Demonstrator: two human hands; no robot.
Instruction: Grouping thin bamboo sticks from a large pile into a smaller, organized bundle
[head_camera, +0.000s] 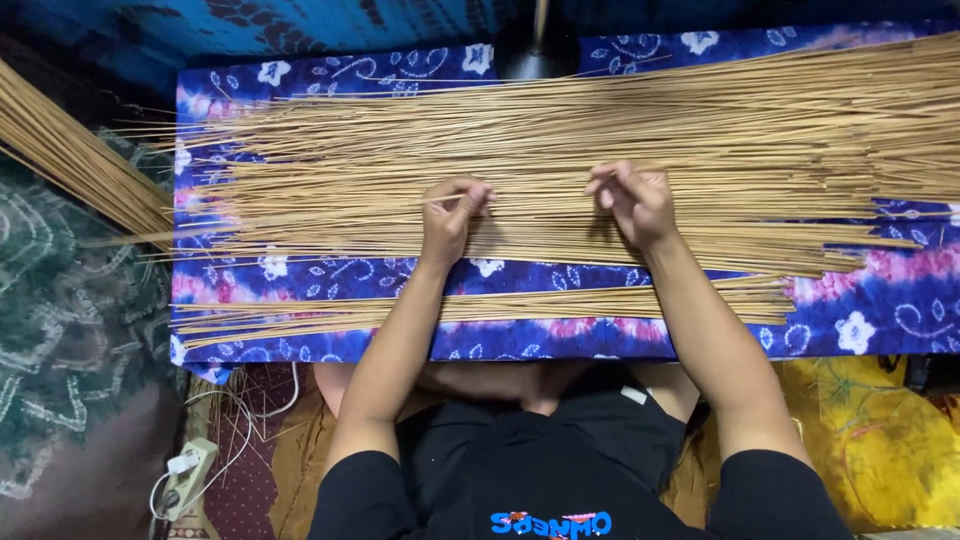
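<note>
A wide layer of long thin tan sticks (560, 150) lies spread lengthwise over a blue and purple flowered cloth (880, 310) on a low table. My left hand (452, 215) rests on the sticks near the middle, thumb and fingers pinched on a single stick. My right hand (632, 200) is a short way to the right, fingers curled and pinching the same area of sticks. A smaller separate bundle of sticks (480, 305) lies along the near edge of the cloth, under my forearms.
Another bundle of sticks (70, 150) slants off the table's left side. A power strip with white cables (190, 475) lies on the floor at lower left. A dark pole base (535, 45) stands at the far edge. Yellow fabric (880, 440) covers the floor at right.
</note>
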